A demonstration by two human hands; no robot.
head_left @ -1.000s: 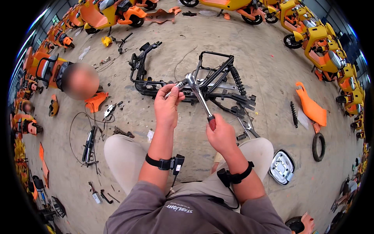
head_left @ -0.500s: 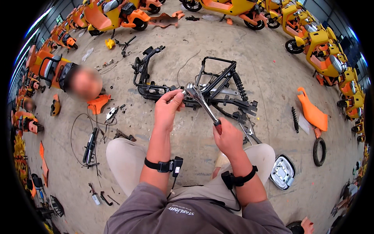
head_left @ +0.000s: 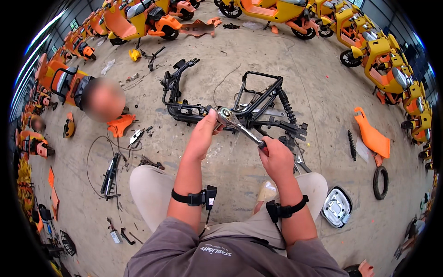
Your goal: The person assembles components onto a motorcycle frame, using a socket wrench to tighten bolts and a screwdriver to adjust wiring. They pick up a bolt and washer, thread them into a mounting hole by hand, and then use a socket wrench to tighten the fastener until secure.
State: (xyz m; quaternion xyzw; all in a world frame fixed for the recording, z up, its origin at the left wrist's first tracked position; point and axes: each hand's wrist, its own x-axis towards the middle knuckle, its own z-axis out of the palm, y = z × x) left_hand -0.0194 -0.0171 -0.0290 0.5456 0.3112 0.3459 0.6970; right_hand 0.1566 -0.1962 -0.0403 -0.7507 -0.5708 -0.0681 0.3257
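Note:
My right hand [head_left: 277,158] is closed round the red-and-black handle of a chrome ratchet wrench [head_left: 248,130]. The wrench slants up and left to its round head, where my left hand [head_left: 203,135] is closed with its fingertips against the head. Whatever lies behind those fingers is partly hidden. Beyond both hands, a black scooter frame [head_left: 184,113] lies on the concrete floor, with a coil-spring shock absorber [head_left: 287,107] at its right end. The wrench appears held up in front of the frame; contact between them cannot be made out.
Beside my right knee are metal tools [head_left: 301,164] and a white-and-black tray-like part [head_left: 336,207]. Farther right lie a loose shock absorber [head_left: 351,145], an orange panel [head_left: 372,134] and a tyre [head_left: 380,183]. Cables [head_left: 88,161] spread at left, near another person [head_left: 102,99]. Parked scooters [head_left: 258,10] line the back.
My right hand has moved slightly right and down with the wrench handle. The wrench lies at a flatter slant, and my left fingers have shifted closer around its head. The view has shifted slightly.

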